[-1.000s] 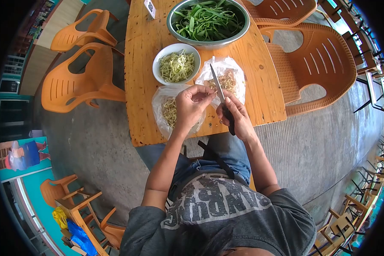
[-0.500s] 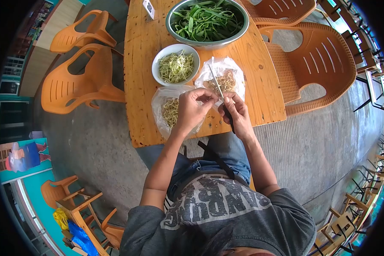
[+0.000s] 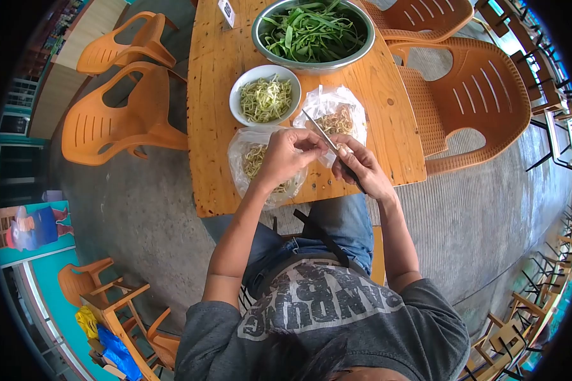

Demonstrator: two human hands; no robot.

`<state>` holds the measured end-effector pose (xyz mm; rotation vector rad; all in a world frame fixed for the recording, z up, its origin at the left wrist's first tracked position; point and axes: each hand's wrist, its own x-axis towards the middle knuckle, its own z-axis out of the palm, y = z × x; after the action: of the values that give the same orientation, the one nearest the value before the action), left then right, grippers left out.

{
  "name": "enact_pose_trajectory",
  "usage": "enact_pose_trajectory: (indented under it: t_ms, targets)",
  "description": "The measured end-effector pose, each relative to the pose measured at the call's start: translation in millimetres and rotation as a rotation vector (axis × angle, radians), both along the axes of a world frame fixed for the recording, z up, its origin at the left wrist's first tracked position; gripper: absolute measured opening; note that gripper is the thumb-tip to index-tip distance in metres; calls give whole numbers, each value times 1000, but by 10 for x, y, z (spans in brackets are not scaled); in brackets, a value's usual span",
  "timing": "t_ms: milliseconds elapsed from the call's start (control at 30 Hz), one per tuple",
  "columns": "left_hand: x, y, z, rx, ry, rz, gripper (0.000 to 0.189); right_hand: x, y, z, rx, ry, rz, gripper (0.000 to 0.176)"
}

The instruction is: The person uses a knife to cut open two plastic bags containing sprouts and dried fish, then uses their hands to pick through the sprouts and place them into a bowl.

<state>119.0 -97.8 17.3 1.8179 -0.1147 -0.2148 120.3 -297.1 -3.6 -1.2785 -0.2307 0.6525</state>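
Note:
My right hand (image 3: 361, 166) is wrapped round the black handle of a knife (image 3: 319, 130), whose blade points up and to the left. Close beside it, my left hand (image 3: 290, 157) has thumb and fingertips pinched together near the blade; whatever they hold is too small to name. Under my left hand lies a clear plastic bag of sprouts (image 3: 254, 160). Beyond the knife is a second plastic bag (image 3: 337, 119) with browner scraps in it. A white bowl (image 3: 265, 96) of pale sprouts stands behind the first bag.
A metal basin (image 3: 313, 37) of green leaves stands at the far side of the wooden table (image 3: 387, 136). A small sign (image 3: 227, 13) stands at the far left. Orange chairs (image 3: 117, 116) are on the left, and another chair (image 3: 470, 105) is on the right.
My right hand has moved slightly right and the knife has tilted further left. My left hand has shifted slightly. The view has moved a little.

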Motion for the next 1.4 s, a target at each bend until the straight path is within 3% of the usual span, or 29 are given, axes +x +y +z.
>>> enact_pose_trajectory:
  t_ms: [233, 600, 1400]
  targets:
    - [-10, 21, -75, -22, -49, 2, 8, -24, 45, -76, -23, -4, -24, 32]
    - [-87, 19, -64, 160, -75, 7, 9, -42, 91, -76, -25, 25, -25, 28]
    - [-74, -57, -15, 166, -68, -41, 10, -55, 52, -159, -29, 38, -71, 26]
